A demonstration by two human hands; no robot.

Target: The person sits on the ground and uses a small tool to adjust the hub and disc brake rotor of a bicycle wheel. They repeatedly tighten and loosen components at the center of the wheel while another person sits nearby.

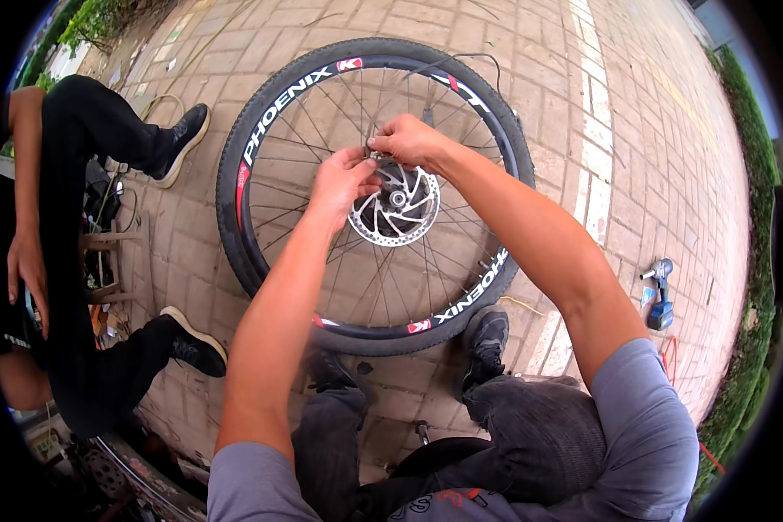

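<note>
A bicycle wheel (pixel 231 228) with a black tyre and a black rim with white and red markings lies flat on the paving. At its centre sits a silver brake disc rotor (pixel 393 237) around the dark hub. My left hand (pixel 344 180) is closed in a pinch at the upper left edge of the rotor, above the spokes. Close against it, my right hand (pixel 407 142) pinches too, with its fingertips almost meeting the left ones. Whatever lies between the fingers is too small and too covered to name.
A blue and black cordless power tool (pixel 660 296) lies on the bricks at right. At left sits another person in dark trousers (pixel 104 139), shoes near the wheel. A low wooden stool (pixel 117 237) stands beside them. My shoes (pixel 485 341) are at the tyre's near edge.
</note>
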